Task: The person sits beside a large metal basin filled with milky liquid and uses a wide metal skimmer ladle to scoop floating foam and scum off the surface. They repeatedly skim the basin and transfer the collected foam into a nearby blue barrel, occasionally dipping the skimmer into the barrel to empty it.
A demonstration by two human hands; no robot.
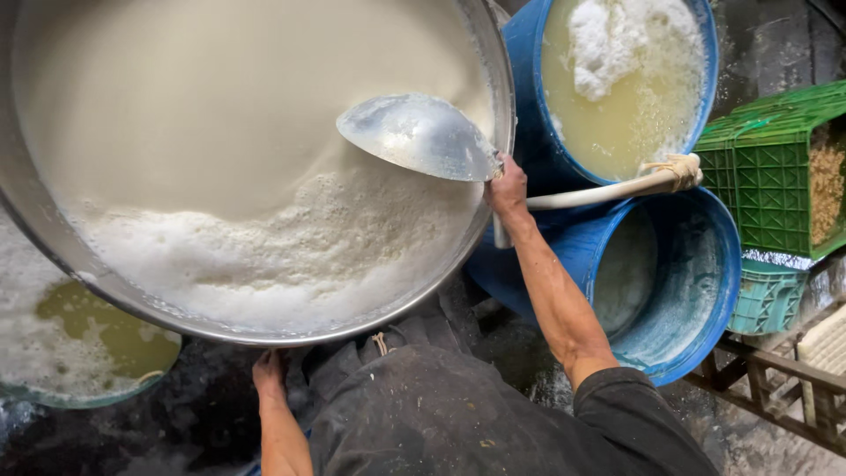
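Right hand [508,189] clamped on the white handle of a broad metal ladle [421,137] resting on the frothy white liquid in the large metal basin [35,220]; left hand [268,375] hangs below the rim, grip indiscernible. Skimming appears underway; the next move calls for a level lift.

Metal ladle [419,135] tilted over foamy milk
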